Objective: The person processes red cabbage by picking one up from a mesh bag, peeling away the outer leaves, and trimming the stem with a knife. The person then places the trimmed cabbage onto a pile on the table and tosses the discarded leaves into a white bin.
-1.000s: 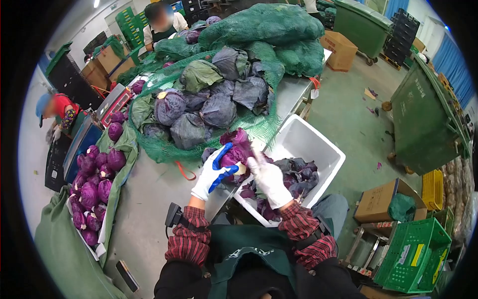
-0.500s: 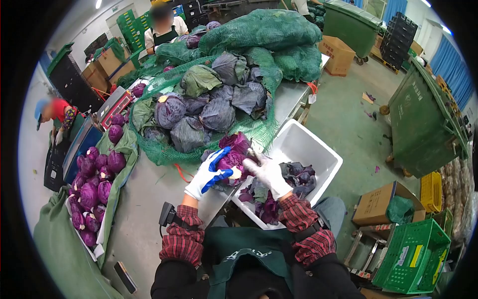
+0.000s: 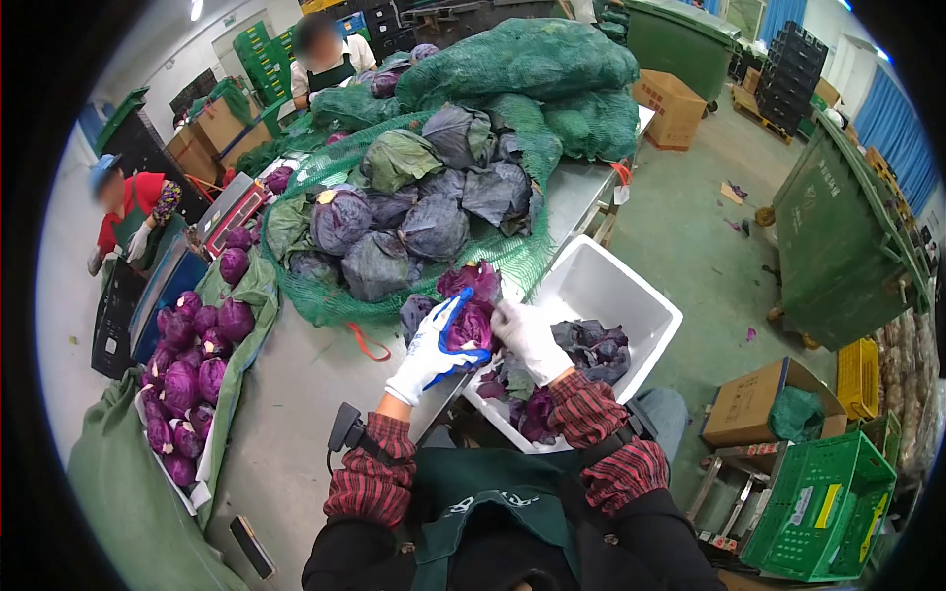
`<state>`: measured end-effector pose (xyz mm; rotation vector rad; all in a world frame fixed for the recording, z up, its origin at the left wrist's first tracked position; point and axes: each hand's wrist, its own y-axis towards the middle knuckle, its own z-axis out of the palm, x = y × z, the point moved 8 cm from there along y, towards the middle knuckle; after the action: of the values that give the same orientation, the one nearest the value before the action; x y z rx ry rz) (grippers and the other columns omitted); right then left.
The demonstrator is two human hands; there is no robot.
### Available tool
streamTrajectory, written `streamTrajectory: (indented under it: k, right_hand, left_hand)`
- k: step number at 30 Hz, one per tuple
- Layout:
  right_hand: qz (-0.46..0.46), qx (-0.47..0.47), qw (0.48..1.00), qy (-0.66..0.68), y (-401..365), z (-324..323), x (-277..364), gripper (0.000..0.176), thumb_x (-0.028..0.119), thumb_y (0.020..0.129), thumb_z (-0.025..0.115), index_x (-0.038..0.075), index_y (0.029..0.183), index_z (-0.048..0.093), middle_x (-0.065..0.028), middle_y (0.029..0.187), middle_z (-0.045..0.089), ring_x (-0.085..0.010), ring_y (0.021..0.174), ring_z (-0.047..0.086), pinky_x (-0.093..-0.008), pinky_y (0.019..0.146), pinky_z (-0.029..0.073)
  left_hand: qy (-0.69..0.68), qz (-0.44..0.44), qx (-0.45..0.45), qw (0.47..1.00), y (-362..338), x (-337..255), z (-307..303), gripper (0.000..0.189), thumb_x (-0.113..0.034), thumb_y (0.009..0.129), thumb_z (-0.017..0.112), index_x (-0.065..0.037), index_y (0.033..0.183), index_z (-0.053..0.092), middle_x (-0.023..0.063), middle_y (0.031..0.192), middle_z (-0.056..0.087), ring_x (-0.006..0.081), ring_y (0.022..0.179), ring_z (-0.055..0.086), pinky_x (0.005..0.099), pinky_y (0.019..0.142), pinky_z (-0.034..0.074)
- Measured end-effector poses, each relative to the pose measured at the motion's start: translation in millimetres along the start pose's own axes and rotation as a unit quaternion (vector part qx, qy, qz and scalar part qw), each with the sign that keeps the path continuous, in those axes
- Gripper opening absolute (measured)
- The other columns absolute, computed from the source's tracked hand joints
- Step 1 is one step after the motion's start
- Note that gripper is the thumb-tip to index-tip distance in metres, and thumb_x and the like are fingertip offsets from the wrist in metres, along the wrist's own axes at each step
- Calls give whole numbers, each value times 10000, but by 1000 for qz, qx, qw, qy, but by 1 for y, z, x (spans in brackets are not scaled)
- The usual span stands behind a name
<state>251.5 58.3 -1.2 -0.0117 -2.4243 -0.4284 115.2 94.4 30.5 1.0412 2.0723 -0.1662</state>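
A peeled-looking red cabbage (image 3: 469, 323) with a loose purple outer leaf (image 3: 475, 283) is gripped in my left hand (image 3: 434, 353), in a white glove with blue palm, thumb and fingers around its left and lower sides. My right hand (image 3: 530, 342), in a white glove, is at the cabbage's right edge with fingers curled in; whatever lies between them is hidden. Beneath my right hand stands a white bin (image 3: 641, 335) holding dark loose cabbage leaves (image 3: 591, 350). Just beyond my hands, a green net sack (image 3: 325, 305) lies open around several dark, unpeeled cabbages (image 3: 434, 227).
Several trimmed purple cabbages (image 3: 181, 389) lie on green cloth (image 3: 108, 473) at left. Filled net sacks (image 3: 522, 64) are piled at the table's back. A green wheeled bin (image 3: 838, 236), a cardboard box (image 3: 759, 404) and a green crate (image 3: 823, 512) stand right. Two people work beyond the table.
My right hand's spread fingers have curled in at the cabbage's edge. My left hand has turned, with the cabbage's paler cut end no longer showing. The person at left has straightened up.
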Motion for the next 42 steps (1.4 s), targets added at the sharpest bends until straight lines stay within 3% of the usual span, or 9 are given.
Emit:
streamTrajectory:
  k: [2, 3, 8, 12, 20, 26, 30, 34, 42]
  right_hand:
    - [104, -178, 978, -26, 1, -4, -47, 151, 177, 805, 588, 32, 805, 631, -180, 703, 615, -375, 722, 630, -437, 662, 511]
    - [248, -83, 960, 97, 0, 19, -92, 137, 159, 804, 591, 43, 765, 652, -180, 738, 626, -378, 739, 638, -444, 684, 513]
    - [221, -189, 956, 42, -33, -34, -69, 463, 317, 823, 646, 26, 1176, 572, -213, 944, 640, -377, 930, 625, -434, 802, 486]
    - [127, 115, 953, 251, -26, 5, 27, 853, 580, 763, 652, -6, 1347, 446, -255, 1172, 599, -347, 1091, 591, -380, 937, 442]
    - [141, 235, 902, 334, -35, 33, 38, 457, 313, 876, 632, -50, 1147, 575, -206, 899, 664, -236, 739, 637, -321, 672, 492]
    - [208, 7, 935, 289, -33, 44, -62, 170, 145, 861, 572, -1, 809, 644, -139, 706, 639, -230, 624, 633, -332, 590, 492]
    - [219, -118, 921, 299, -39, -9, -55, 350, 188, 843, 632, -10, 1131, 603, -148, 943, 677, -183, 842, 658, -327, 723, 518]
    - [38, 70, 988, 130, -33, 5, 21, 770, 280, 807, 669, 19, 1435, 309, -247, 1111, 621, -323, 922, 649, -400, 817, 493]
    - [178, 2, 980, 87, -22, 11, -11, 206, 119, 726, 557, 12, 893, 612, -256, 926, 633, -411, 895, 617, -457, 792, 489]
  left_hand:
    - [-22, -4, 3, 1000, -4, -3, -2, 947, -360, 627, 820, -93, 1420, 376, 168, 1396, 436, 322, 1305, 399, 416, 1089, 324]
    - [-18, 7, 8, 1000, -9, -3, -4, 935, -352, 632, 819, -86, 1415, 384, 166, 1396, 437, 315, 1316, 388, 410, 1096, 315]
    - [-11, -4, 9, 1000, -42, 11, -18, 890, -328, 644, 821, -101, 1403, 416, 167, 1445, 363, 320, 1368, 304, 425, 1120, 274]
    - [-100, -77, 20, 992, -52, -1, -15, 847, -307, 669, 815, -115, 1399, 430, 166, 1446, 349, 313, 1384, 269, 435, 1117, 269]
    - [-115, -114, -61, 985, -62, 23, -11, 979, -287, 611, 865, -38, 1415, 365, 165, 1366, 454, 276, 1261, 445, 382, 1080, 340]
    - [-205, -97, -82, 971, -70, 24, -14, 997, -261, 588, 879, -37, 1415, 369, 144, 1366, 455, 256, 1259, 444, 370, 1080, 342]
    - [-294, -117, -105, 943, -62, 33, -4, 994, -258, 586, 877, -37, 1413, 373, 136, 1361, 456, 250, 1250, 447, 368, 1081, 339]
    - [-269, -95, -102, 953, -38, 33, -1, 996, -259, 623, 869, -52, 1440, 337, 106, 1408, 409, 222, 1274, 418, 354, 1086, 331]
    - [-228, -80, -36, 970, -33, 36, -5, 1010, -298, 586, 882, -62, 1424, 369, 104, 1418, 412, 232, 1303, 390, 364, 1103, 304]
